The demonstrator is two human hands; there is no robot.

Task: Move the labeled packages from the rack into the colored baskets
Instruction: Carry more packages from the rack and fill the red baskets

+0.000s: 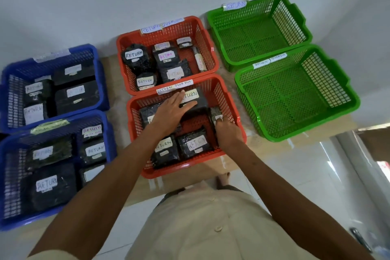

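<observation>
Reading "RETURN": package under left hand

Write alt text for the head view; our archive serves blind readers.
A person's left hand lies flat on a black wrapped package labeled RETURN in the near red plastic basket, right hand gripping a smaller package; blue baskets hold packages, green ones none.

Head-worn, wide-angle, pointed steeply down and forward.
Looked from close above at the near red basket, just beyond the fingers; edges visibly bowed.
</observation>
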